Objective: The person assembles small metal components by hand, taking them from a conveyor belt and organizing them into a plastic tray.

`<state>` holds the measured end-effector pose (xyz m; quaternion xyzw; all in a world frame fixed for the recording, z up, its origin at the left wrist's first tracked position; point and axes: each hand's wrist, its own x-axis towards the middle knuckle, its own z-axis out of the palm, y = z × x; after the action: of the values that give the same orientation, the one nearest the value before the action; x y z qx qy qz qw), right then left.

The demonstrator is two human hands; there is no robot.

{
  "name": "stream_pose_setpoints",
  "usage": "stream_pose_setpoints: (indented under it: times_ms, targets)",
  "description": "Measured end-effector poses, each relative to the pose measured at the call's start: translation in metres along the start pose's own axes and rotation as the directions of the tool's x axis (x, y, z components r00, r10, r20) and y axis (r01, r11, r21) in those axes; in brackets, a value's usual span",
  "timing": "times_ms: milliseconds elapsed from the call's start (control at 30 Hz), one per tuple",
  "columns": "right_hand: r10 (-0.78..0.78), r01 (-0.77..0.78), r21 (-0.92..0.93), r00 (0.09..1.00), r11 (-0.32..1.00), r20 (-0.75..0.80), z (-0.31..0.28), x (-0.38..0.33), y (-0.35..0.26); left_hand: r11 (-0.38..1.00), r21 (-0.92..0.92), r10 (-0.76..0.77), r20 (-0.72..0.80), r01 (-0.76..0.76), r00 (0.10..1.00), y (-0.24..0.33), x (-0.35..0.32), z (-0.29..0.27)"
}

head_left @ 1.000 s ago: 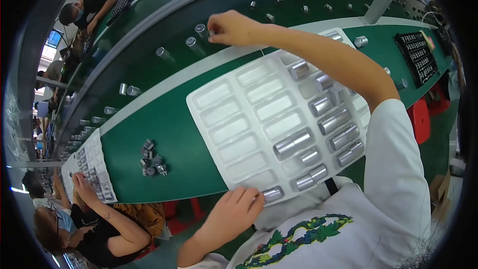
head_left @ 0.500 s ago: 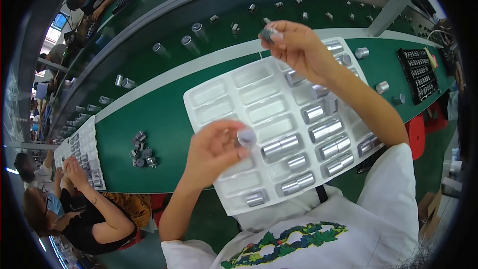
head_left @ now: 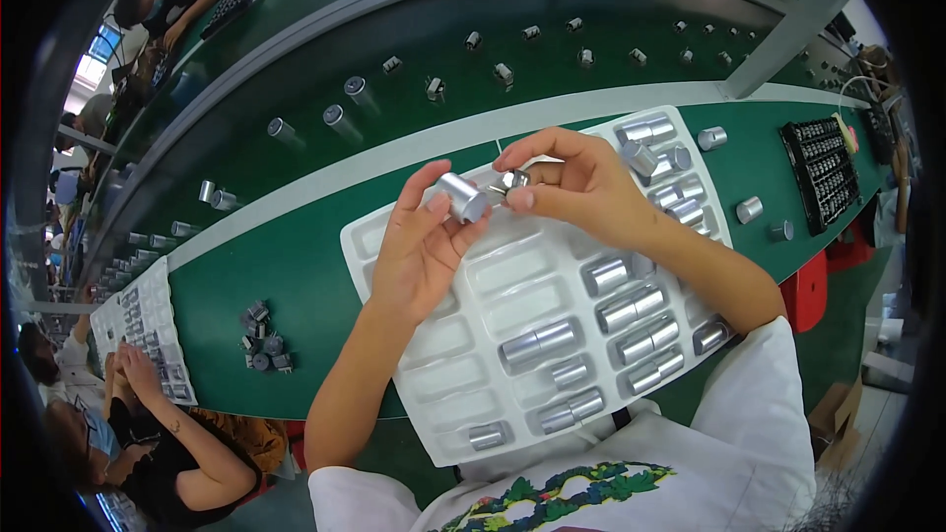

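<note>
Green workbench (head_left: 296, 266), dark conveyor belt (head_left: 414, 30), grey steel post (head_left: 788, 30).

Head view looks steeply down, close above the green worktable (head_left: 296, 266)

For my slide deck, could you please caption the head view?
Left hand and right hand bring two small silver parts together above a white tray.

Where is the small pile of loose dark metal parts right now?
In the head view, the loose dark metal parts lie on the green table, left of the white moulded plastic tray.
</note>
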<state>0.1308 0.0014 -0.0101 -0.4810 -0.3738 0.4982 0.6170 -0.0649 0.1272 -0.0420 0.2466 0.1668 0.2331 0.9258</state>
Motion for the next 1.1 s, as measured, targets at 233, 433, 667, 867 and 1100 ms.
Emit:
stream_pose_setpoints:
  times_ms: [233, 433, 667, 867, 1100]
  targets:
    - [-0.359, 0.380, -0.477, 0.923, 0.792, 0.140, 0.007, -0.006, -0.007, 0.976, 0.210, -0.079, 0.077, 0.062, 0.994, -0.002, -0.002, -0.002]
    - [-0.531, 0.590, -0.706, 0.772, 0.392, 0.350, 0.014, -0.012, 0.000, 0.950, 0.312, -0.016, -0.051, 0.031, 0.999, -0.009, -0.008, 0.008]
    - [-0.484, 0.479, -0.795, 0.831, 0.372, 0.275, 0.024, -0.009, 0.003, 0.916, 0.398, 0.112, -0.143, -0.047, 0.983, -0.015, -0.005, 0.011]
    - [-0.375, 0.451, -0.844, 0.865, 0.292, 0.332, 0.028, -0.014, -0.027, 0.732, 0.641, 0.196, 0.126, -0.231, 0.972, -0.025, -0.015, 0.017]
    - [-0.361, 0.519, -0.854, 0.804, 0.040, 0.472, 0.047, -0.005, -0.026, 0.829, 0.501, 0.235, 0.091, -0.248, 0.968, -0.029, -0.013, 0.011]
